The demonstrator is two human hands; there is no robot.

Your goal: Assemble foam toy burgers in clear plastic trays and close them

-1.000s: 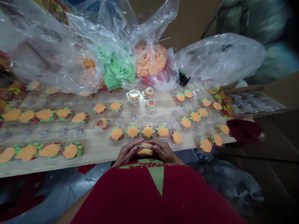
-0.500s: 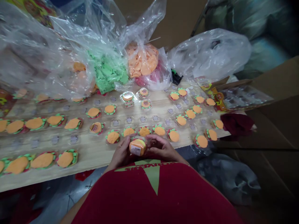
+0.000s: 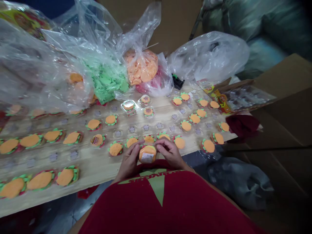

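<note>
Close to my body, a toy burger in a clear plastic case [image 3: 147,154] is held up between both hands, a white label on the side facing me. My left hand [image 3: 129,160] grips its left edge. At its right edge, the thumb and fingers of my right hand [image 3: 170,152] are pinched together on the clear case. Just beyond lies a row of open clear cases with orange-bunned toy burgers, such as one burger [image 3: 116,149] to the left and another burger [image 3: 179,142] to the right. Behind them, grey pieces [image 3: 146,127] sit in clear case halves.
Clear bags hold green pieces [image 3: 107,79] and orange pieces [image 3: 143,66] at the table's back. A black tape dispenser [image 3: 177,81] stands beside them. An open carton [image 3: 265,84] and a dark red cloth [image 3: 242,126] are at the right. More burgers [image 3: 40,180] line the left side.
The cased burger has turned so its label faces me more squarely. My right fingers have closed in on its right edge. The view has shifted slightly.
</note>
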